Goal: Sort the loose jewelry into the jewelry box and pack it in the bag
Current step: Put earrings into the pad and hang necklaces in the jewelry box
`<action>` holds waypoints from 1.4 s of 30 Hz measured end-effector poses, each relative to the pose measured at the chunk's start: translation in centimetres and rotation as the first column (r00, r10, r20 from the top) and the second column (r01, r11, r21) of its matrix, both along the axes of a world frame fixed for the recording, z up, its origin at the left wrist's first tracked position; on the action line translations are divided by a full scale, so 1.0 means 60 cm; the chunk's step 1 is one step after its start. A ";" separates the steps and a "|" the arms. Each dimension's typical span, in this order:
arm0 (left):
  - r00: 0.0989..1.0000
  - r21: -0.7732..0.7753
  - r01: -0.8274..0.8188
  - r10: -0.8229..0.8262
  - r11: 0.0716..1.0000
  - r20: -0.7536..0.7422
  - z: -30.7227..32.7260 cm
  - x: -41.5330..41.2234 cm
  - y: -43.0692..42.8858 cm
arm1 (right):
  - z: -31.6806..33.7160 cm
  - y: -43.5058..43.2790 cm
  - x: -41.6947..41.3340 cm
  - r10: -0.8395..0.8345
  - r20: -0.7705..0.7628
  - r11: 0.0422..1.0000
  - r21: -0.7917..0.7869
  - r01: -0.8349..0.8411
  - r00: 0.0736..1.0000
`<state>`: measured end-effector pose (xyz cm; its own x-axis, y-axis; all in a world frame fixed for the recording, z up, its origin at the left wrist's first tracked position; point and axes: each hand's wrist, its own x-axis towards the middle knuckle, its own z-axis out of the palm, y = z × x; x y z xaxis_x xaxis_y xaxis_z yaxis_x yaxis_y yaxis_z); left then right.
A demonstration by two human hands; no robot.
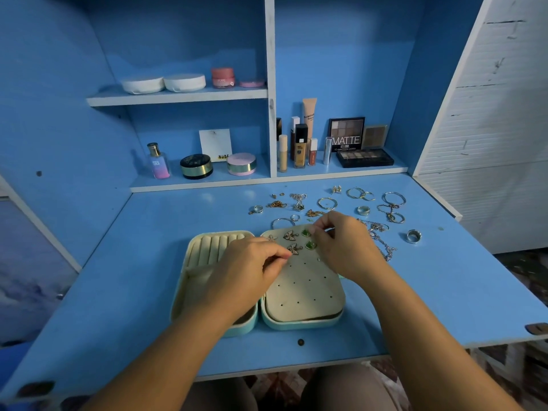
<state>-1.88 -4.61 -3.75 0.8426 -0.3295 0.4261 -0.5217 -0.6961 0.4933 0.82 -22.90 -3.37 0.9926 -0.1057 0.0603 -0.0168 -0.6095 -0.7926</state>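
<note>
Four earrings (290, 235) sit pinned in the open jewelry box (302, 292) on the near worktop (148, 292), left hand (252, 268) pinching a butterfly earring (294, 249), right hand (344, 244) pinching a green earring (305, 232), while many rings (363, 210), hoops (355, 193) and chains (382, 244) lie loose beyond to the right, bag unseen.

Blue desk (133, 277) carries open jewelry box (302, 292) and loose jewelry (363, 210).

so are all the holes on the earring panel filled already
No, the earring panel holds butterfly earrings and green earrings only near its far edge, and the holes below them are bare.
</note>
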 end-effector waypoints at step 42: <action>0.973 0.081 0.069 -0.049 0.994 -0.225 -0.003 -0.044 0.041 | 0.028 0.018 -0.022 -0.088 0.117 0.819 0.574 0.005 0.989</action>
<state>-4.49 -2.14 -3.93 0.8908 -0.4094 0.1972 -0.4472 -0.7129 0.5402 -0.50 -21.83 -1.72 0.9726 -0.2079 0.1041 0.0963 -0.0475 -0.9942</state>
